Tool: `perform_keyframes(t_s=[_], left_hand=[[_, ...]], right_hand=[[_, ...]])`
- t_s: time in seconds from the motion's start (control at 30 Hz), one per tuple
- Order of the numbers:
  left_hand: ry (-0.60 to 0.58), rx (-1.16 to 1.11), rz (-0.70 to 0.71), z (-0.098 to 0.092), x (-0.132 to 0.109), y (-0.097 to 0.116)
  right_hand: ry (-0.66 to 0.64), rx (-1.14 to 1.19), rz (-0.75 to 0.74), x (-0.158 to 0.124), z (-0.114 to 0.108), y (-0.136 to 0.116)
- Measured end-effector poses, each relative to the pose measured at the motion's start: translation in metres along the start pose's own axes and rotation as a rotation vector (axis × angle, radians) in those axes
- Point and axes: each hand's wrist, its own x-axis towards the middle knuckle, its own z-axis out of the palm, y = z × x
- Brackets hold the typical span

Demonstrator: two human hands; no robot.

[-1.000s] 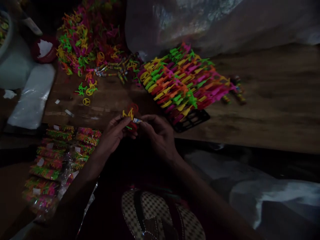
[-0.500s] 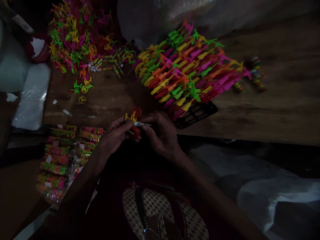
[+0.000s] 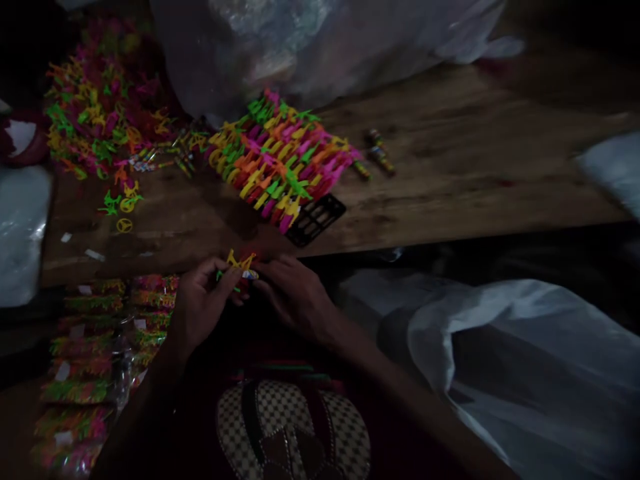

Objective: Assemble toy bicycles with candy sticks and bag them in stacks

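Note:
My left hand (image 3: 203, 297) is closed, its thumb and fingers pinching a small plastic toy (image 3: 233, 259) with yellow, red and green parts. Pressed against that toy is a little printed tube (image 3: 249, 274), white and blue at the end that shows. My right hand (image 3: 293, 287) pinches the tube's other end, and its fingertips cover most of it. Both hands meet just off the table's near edge, above my lap. Beyond them, rows of bright plastic toys (image 3: 285, 160) stand on a black plastic rack (image 3: 320, 219).
A heap of loose plastic parts (image 3: 95, 113) lies at the table's back left, with printed tubes (image 3: 147, 160) beside it. Packed toys (image 3: 83, 387) in clear wrap are at lower left. Clear bags (image 3: 23, 233) lie on the left; a large white sack (image 3: 525, 353) stands at right.
The view has shifted, so the table's things appear further left and the right-hand sack shows more. My hands are closer together, and less of the printed tube shows between them.

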Motion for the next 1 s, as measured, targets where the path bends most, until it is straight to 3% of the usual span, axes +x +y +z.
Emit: perform_keyframes(t_s=[0.1, 0.23, 0.37, 0.5, 0.6, 0.7, 0.8, 0.9, 1.0], left_hand=[[-0.143, 0.081, 0.011, 0.003, 0.000, 0.004], [-0.301, 0.104, 0.053, 0.011, 0.007, 0.006], [-0.322, 0.167, 0.090, 0.021, 0.013, 0.013], [-0.353, 0.446, 0.238, 0.023, 0.015, 0.029], [-0.353, 0.616, 0.392, 0.023, 0.016, 0.049], [-0.204, 0.664, 0.612, 0.030, 0.025, 0.072], [-0.089, 0.787, 0.914, 0.043, 0.053, 0.086], [-0.111, 1.002, 1.089, 0.052, 0.095, 0.082], [-0.148, 1.108, 1.104, 0.053, 0.126, 0.066]], right_hand=[[0.021, -0.036, 0.039, -0.007, -0.010, 0.000], [0.099, 0.238, 0.205, -0.014, -0.022, 0.000], [0.098, 0.492, 0.400, -0.016, -0.031, -0.001], [0.105, 0.577, 0.480, -0.021, -0.043, 0.000], [0.193, 0.434, 0.501, -0.029, -0.048, 0.011], [0.403, 0.135, 0.519, -0.028, -0.047, 0.029], [0.536, -0.050, 0.482, -0.015, -0.040, 0.045], [0.596, -0.120, 0.389, -0.002, -0.032, 0.051], [0.626, -0.110, 0.323, 0.002, -0.024, 0.051]])
